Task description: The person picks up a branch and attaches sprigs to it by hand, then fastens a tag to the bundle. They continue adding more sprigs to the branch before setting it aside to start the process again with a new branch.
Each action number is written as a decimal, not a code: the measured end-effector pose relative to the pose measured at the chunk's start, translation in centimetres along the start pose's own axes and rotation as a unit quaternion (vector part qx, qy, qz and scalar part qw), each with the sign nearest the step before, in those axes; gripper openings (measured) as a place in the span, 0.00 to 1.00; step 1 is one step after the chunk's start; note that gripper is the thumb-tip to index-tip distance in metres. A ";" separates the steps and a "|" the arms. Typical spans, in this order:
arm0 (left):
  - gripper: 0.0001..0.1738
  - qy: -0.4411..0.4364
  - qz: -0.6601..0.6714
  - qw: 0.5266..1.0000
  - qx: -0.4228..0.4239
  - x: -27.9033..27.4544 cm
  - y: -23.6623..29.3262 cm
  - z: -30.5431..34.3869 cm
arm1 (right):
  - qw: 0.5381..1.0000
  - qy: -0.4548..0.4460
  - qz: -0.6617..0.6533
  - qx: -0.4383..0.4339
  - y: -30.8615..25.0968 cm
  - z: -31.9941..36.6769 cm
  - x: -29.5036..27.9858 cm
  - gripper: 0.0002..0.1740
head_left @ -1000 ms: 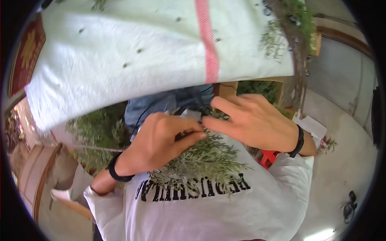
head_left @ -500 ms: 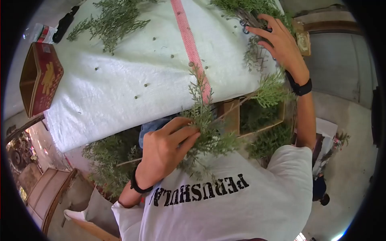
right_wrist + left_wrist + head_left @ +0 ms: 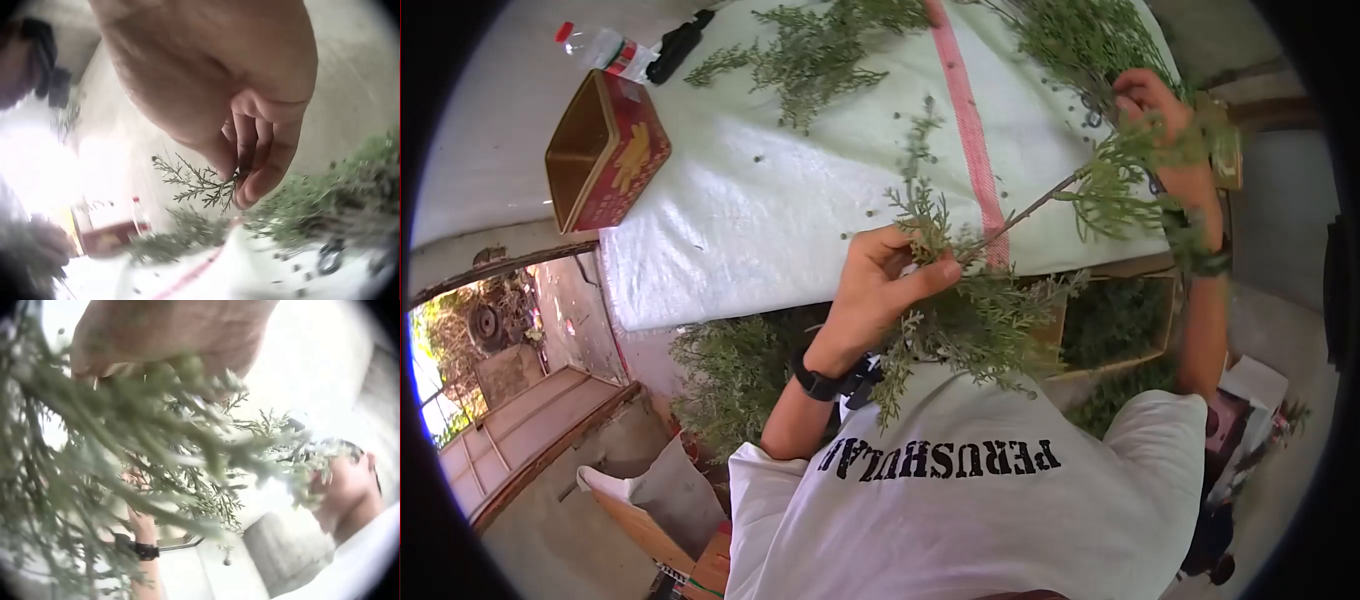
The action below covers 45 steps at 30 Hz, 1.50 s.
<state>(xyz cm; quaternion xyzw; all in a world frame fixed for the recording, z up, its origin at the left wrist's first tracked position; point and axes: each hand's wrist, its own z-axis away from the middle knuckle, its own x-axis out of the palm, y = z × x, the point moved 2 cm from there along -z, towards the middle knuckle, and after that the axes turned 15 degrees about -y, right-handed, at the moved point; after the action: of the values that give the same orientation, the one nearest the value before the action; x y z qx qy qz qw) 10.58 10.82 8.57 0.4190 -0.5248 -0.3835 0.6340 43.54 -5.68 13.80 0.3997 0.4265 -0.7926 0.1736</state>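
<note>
My left hand (image 3: 875,285) pinches a leafy conifer branch (image 3: 1010,320) between thumb and fingers, in front of the shirt. The branch's bare stem runs up to the right, and blurred foliage fills much of the left wrist view. Farther off, my right hand (image 3: 1162,115) is over the right side of the white sheet (image 3: 780,220), beside a heap of conifer sprigs (image 3: 1090,45). In the right wrist view, its thumb and fingertips pinch a small green sprig (image 3: 200,185). A dark looped metal thing (image 3: 330,256) lies below that hand.
Another conifer sprig (image 3: 820,60) lies on the sheet, among several small round bits. A red carton (image 3: 635,150), a plastic bottle (image 3: 600,45) and a black object (image 3: 680,45) stand at the far left. Under the sheet's edge are more foliage (image 3: 730,390) and a foliage-filled box (image 3: 1055,340).
Both hands were together at the shirt; the right then reached out to the sheet's far right, where its fingers have since curled in. The left keeps its branch, and the camera view has shifted.
</note>
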 end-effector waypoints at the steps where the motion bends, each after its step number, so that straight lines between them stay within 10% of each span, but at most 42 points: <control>1: 0.08 -0.004 0.041 0.999 0.006 -0.2 -0.1 -0.1 | 1.000 0.003 -0.004 -0.011 -1.3 0.6 0.8 0.15; 4: 0.07 -0.019 0.118 0.993 0.023 -0.4 0.2 -0.7 | 0.895 0.057 -0.381 -0.224 -5.6 2.8 3.3 0.19; 9: 0.08 -0.010 0.123 0.991 0.048 -0.2 0.3 0.3 | 0.967 0.051 -0.185 -0.168 -6.1 2.2 9.6 0.15; 12: 0.06 -0.024 0.157 0.985 0.071 -1.4 -0.1 1.5 | 0.943 0.169 0.205 -0.199 -6.4 0.8 11.2 0.10; 21: 0.07 0.080 0.153 0.981 0.089 -1.8 1.1 1.0 | 0.973 0.038 0.181 -0.139 -5.7 0.7 10.2 0.10; 26: 0.07 0.107 0.193 0.966 0.135 -1.6 1.4 0.6 | 0.981 0.117 -0.129 -0.085 -5.8 0.9 9.4 0.09; 33: 0.08 0.105 0.167 0.974 0.109 0.1 2.8 0.0 | 0.816 0.125 -0.528 -0.202 -12.9 3.2 10.7 0.13; 35: 0.09 0.106 0.174 0.973 0.105 0.7 2.9 -0.4 | 0.698 -0.039 -0.666 -0.259 -14.8 3.5 11.6 0.15; 45: 0.08 0.151 0.150 0.968 0.136 1.6 4.2 -0.7 | 0.713 -0.008 -0.673 -0.199 -16.0 2.7 14.4 0.13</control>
<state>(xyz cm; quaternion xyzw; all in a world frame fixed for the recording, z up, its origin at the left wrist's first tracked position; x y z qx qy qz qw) 11.68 10.92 12.98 0.4705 -0.5270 -0.1411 0.6935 23.48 2.28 12.02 -0.0428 0.7289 -0.6001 -0.3267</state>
